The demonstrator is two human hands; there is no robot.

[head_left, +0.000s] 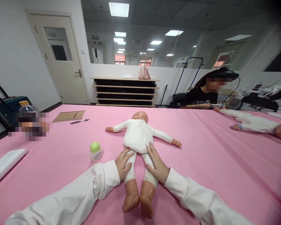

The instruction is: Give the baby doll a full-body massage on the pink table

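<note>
A baby doll (138,135) with a white cloth body lies on its back on the pink table cover (196,175), its bare feet toward me and its arms spread wide. My left hand (124,164) rests on the doll's leg at the left, fingers stretched up along the thigh. On the other leg lies my right hand (157,164), its fingers extended and reaching the lower edge of the white body. Both hands are open and lie on the legs rather than wrapping round them. A small jar with a green lid (96,151) stands left of the doll.
A brown notebook (69,116) and a pen (80,121) lie at the far left, near a bottle (28,107). A white object (7,164) sits at the left edge. At the right lies a second doll (257,122); behind it sits a person in black (199,97).
</note>
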